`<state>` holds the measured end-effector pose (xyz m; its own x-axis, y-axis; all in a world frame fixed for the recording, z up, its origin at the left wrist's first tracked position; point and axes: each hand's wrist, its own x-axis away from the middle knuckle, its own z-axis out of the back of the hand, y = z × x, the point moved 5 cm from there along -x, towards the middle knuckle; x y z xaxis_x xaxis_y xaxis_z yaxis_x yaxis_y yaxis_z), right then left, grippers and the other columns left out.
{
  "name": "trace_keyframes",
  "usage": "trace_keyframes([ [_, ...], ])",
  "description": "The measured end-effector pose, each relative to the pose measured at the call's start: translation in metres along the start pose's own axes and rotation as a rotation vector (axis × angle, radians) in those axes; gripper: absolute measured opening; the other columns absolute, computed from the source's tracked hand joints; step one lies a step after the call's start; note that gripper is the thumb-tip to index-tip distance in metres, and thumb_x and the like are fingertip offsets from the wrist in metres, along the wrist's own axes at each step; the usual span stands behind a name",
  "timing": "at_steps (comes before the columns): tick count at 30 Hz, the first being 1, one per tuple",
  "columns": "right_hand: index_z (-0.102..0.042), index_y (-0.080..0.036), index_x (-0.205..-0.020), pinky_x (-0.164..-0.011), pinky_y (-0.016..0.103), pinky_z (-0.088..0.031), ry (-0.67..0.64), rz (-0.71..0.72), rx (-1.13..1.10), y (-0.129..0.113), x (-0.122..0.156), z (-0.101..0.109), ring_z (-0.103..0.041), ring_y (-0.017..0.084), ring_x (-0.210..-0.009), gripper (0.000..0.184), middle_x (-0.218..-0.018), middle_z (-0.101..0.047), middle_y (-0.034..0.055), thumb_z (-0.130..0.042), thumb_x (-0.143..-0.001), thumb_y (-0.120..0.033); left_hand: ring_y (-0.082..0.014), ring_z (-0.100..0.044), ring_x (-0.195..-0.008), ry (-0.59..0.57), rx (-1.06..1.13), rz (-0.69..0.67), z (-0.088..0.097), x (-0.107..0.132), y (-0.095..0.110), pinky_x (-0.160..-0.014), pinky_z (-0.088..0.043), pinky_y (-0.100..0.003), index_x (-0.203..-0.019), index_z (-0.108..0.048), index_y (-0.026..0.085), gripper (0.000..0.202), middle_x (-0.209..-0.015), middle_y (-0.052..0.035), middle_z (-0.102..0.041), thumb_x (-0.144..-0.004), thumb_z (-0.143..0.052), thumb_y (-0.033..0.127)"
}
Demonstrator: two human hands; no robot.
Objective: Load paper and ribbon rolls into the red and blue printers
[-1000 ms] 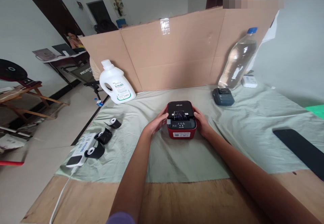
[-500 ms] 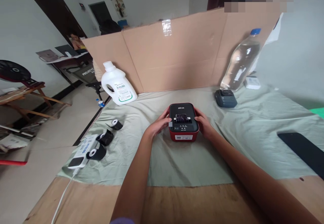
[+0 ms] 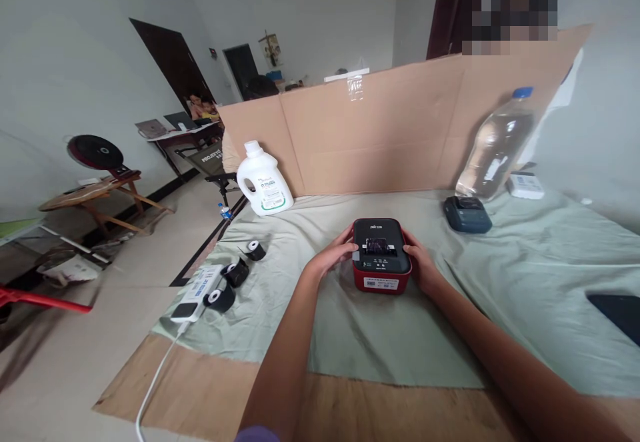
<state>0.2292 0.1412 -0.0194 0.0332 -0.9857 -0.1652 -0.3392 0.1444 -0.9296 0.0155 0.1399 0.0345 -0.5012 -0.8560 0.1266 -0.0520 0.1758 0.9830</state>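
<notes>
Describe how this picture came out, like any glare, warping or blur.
In the head view, the light is soft, with glare on the clear bottle and the tape; wide-angle warping in the head view seems to make that bottle and the white jug lean outward; fine print on the red-and-black device looks too soft to read in the head view.

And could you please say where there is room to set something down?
Bare cloth lies between the forearms in front of the red device, from the left hand to the black rolls, and from the right forearm to the flat black object. It is crowded by the white strip and around the clear bottle.
</notes>
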Motion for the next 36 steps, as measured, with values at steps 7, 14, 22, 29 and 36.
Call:
trace_keyframes([
  [7, -0.059, -0.033, -0.133, -0.118, 0.049, -0.033, -0.013, 0.005, 0.002, 0.001, 0.0, 0.0, -0.046, 0.029, -0.138, 0.053, -0.143, -0.058, -0.0015, -0.063, -0.08, -0.038, -0.0272, -0.035, -0.146, -0.028, -0.021, 0.002, -0.003, 0.004, 0.001, -0.117, -0.034, -0.045, -0.154, -0.026, 0.04, 0.086, -0.159, 0.0039, -0.035, -0.078, -0.065, 0.026],
  [14, -0.059, -0.033, -0.133, -0.117, 0.049, -0.034, -0.007, 0.011, 0.013, 0.002, -0.001, 0.001, -0.045, 0.029, -0.139, 0.054, -0.144, -0.057, -0.0015, -0.062, -0.079, -0.039, -0.0255, -0.041, -0.141, 0.003, -0.003, 0.017, -0.004, 0.004, 0.001, -0.116, -0.035, -0.042, -0.152, -0.032, 0.04, 0.084, -0.157, 0.0042, -0.038, -0.076, -0.064, 0.025],
  [22, -0.06, -0.033, -0.13, -0.113, 0.05, -0.04, 0.018, -0.043, -0.03, -0.002, 0.001, -0.002, -0.05, 0.03, -0.134, 0.054, -0.141, -0.059, -0.0015, -0.061, -0.076, -0.032, -0.0242, -0.037, -0.144, 0.007, -0.008, 0.037, 0.001, -0.002, -0.005, -0.115, -0.035, -0.043, -0.15, -0.034, 0.04, 0.081, -0.16, 0.0039, -0.034, -0.076, -0.064, 0.025],
  [29, -0.059, -0.033, -0.133, -0.113, 0.052, -0.04, 0.069, -0.027, 0.016, -0.003, 0.002, -0.007, -0.049, 0.032, -0.135, 0.058, -0.141, -0.059, -0.0008, -0.061, -0.076, -0.037, -0.0236, -0.034, -0.146, 0.02, 0.036, 0.027, 0.0, -0.003, -0.007, -0.117, -0.031, -0.043, -0.151, -0.032, 0.041, 0.085, -0.16, 0.0057, -0.034, -0.074, -0.063, 0.022],
  [36, -0.054, -0.029, -0.14, -0.118, 0.051, -0.033, 0.098, 0.122, 0.29, -0.007, 0.025, -0.001, -0.046, 0.03, -0.139, 0.056, -0.145, -0.055, 0.0023, -0.049, -0.091, -0.056, -0.0246, -0.057, -0.126, 0.209, 0.015, -0.03, -0.008, 0.01, -0.007, -0.102, -0.047, -0.037, -0.147, -0.045, 0.032, 0.071, -0.141, -0.0004, -0.059, -0.078, -0.063, 0.027],
])
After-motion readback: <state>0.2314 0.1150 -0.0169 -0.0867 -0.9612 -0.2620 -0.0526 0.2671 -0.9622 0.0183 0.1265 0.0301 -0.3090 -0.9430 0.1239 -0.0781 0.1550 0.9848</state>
